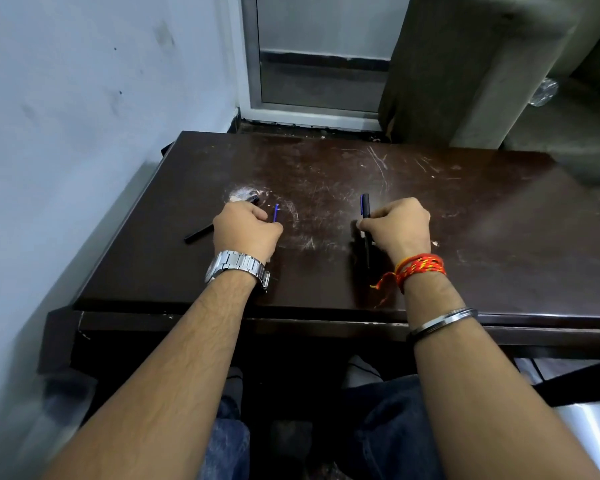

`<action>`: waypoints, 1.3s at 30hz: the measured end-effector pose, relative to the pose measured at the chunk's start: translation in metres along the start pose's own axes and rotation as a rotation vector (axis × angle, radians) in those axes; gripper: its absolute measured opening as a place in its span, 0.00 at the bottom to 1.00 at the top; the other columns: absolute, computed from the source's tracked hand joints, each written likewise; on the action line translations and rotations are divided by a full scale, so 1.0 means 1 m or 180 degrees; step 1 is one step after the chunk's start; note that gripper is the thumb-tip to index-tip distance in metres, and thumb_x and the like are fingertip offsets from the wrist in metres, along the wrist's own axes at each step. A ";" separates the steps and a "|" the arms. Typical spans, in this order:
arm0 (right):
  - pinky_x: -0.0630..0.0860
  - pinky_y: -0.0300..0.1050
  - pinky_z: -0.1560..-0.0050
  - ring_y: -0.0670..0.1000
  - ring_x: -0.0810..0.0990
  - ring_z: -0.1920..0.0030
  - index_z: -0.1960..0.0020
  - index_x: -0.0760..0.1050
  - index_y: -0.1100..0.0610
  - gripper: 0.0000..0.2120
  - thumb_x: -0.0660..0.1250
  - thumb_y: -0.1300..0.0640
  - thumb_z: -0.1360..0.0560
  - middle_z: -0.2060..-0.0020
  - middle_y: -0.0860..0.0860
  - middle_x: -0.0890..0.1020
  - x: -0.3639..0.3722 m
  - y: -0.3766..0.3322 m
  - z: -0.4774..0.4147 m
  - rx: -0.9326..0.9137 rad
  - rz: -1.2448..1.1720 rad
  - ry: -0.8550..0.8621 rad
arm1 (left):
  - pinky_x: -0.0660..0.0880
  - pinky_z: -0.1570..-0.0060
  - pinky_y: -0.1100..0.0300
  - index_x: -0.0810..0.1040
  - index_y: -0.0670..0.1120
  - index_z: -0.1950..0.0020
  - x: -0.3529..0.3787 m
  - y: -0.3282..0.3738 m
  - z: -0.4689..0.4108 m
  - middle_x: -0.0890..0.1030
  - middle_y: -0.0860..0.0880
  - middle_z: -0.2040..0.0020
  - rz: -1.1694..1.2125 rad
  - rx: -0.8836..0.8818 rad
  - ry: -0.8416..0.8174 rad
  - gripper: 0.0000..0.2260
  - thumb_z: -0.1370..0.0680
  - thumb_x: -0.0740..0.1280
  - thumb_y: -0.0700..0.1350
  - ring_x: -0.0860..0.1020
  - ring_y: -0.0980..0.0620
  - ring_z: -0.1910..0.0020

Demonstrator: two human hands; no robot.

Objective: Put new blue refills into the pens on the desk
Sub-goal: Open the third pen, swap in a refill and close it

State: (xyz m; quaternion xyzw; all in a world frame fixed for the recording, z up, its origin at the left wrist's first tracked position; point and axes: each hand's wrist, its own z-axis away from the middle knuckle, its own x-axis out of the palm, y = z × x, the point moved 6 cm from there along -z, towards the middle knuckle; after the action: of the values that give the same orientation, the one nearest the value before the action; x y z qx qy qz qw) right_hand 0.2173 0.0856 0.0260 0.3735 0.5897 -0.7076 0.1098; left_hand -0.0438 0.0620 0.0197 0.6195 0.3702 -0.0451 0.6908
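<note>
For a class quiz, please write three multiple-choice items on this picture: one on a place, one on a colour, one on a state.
1. The loose black pen part lies:
A) left of the left hand
B) on the floor
C) in a cup

2. The refill is:
A) red
B) blue
C) green

3. The right hand:
A) lies flat
B) grips the black pen
C) is out of view

Answers:
1 A, it lies on the desk beside that hand.
2 B, a blue rod juts from the left hand.
3 B, its fingers curl round the pen.
</note>
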 end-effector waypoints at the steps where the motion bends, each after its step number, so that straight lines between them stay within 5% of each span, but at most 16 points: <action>1: 0.83 0.49 0.48 0.55 0.85 0.55 0.56 0.86 0.58 0.07 0.79 0.57 0.32 0.58 0.58 0.85 0.001 -0.001 0.000 -0.0018 0.0102 -0.0018 | 0.63 0.82 0.74 0.82 0.49 0.60 0.000 -0.001 0.000 0.78 0.56 0.71 -0.0079 -0.0028 -0.0029 0.08 0.35 0.78 0.44 0.73 0.65 0.78; 7: 0.73 0.39 0.56 0.54 0.79 0.58 0.56 0.85 0.60 0.05 0.76 0.59 0.30 0.55 0.60 0.85 0.002 0.001 -0.001 -0.0010 0.0396 0.0002 | 0.65 0.76 0.68 0.80 0.45 0.70 0.002 -0.003 -0.001 0.75 0.56 0.72 -0.0328 -0.0114 -0.0171 0.08 0.37 0.79 0.41 0.72 0.60 0.74; 14: 0.73 0.40 0.53 0.58 0.82 0.46 0.47 0.83 0.62 0.12 0.76 0.59 0.29 0.49 0.61 0.84 0.004 0.004 -0.003 -0.0005 0.0490 0.0009 | 0.64 0.76 0.67 0.76 0.50 0.73 0.003 -0.002 0.001 0.75 0.56 0.71 -0.0332 -0.0156 -0.0234 0.14 0.37 0.79 0.39 0.72 0.62 0.72; 19: 0.79 0.47 0.46 0.60 0.82 0.46 0.44 0.81 0.63 0.15 0.75 0.59 0.28 0.47 0.62 0.83 0.006 0.005 -0.005 -0.0037 0.0630 -0.0075 | 0.64 0.75 0.68 0.75 0.50 0.72 0.001 -0.002 0.001 0.74 0.57 0.71 -0.0298 -0.0142 -0.0226 0.15 0.37 0.79 0.39 0.71 0.61 0.71; 39: 0.75 0.43 0.54 0.60 0.82 0.48 0.48 0.82 0.64 0.16 0.77 0.54 0.30 0.49 0.61 0.83 0.005 0.007 -0.004 0.0015 0.0591 -0.0028 | 0.68 0.73 0.67 0.76 0.51 0.67 0.003 -0.003 -0.001 0.78 0.54 0.64 -0.0265 -0.0161 -0.0255 0.14 0.38 0.81 0.42 0.79 0.53 0.62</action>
State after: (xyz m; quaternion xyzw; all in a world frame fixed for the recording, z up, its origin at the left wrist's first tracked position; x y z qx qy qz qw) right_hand 0.2195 0.0886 0.0176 0.4238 0.5503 -0.6974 0.1766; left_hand -0.0439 0.0631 0.0157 0.5835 0.3687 -0.0893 0.7180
